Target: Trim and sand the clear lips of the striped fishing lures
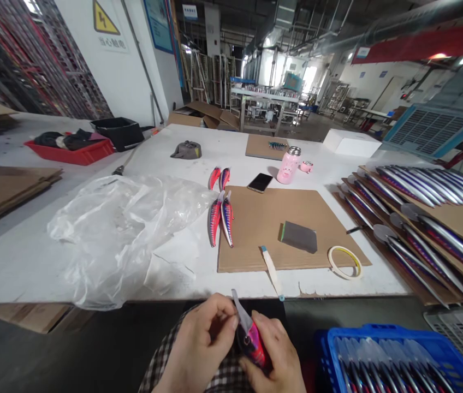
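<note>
A red and purple fishing lure (251,339) with a clear lip sits between both hands below the table's front edge. My right hand (274,355) is wrapped around its body. My left hand (202,341) pinches at its upper end by the clear lip. Two finished lures (220,218) lie side by side at the left edge of a brown cardboard sheet (264,218), with two smaller lures (219,178) beyond them.
On the cardboard lie a grey sanding block (299,237), a tape roll (345,262) and a small file (272,272). A crumpled plastic bag (120,229) spreads left. Cardboard trays of lures (420,218) line the right; a blue crate (391,357) holds more. A phone (260,182) and pink bottle (289,165) stand behind.
</note>
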Demonstrator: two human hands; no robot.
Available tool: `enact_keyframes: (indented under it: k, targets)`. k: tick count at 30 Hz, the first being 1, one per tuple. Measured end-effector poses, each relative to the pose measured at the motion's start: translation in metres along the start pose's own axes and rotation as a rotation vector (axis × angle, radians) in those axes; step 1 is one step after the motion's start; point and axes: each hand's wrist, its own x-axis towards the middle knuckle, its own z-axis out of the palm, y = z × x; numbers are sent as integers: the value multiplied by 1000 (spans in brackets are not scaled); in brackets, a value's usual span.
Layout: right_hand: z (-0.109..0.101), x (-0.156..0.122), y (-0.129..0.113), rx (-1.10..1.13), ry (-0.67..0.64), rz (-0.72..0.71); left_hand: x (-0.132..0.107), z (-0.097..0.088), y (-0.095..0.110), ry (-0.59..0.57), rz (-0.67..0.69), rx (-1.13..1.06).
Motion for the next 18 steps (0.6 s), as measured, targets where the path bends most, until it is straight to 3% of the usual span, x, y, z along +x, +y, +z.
enact_keyframes:
  k: [3, 8, 18]
  targets:
    - [0, -2, 0, 23, -6, 11, -1, 1, -6, -66, -50, -170]
    - [3, -6, 0, 95, 12, 44, -6, 7, -16, -63, 7, -358]
    - [9, -11, -4, 64, -17, 177, -11, 19, -15, 89, -44, -404]
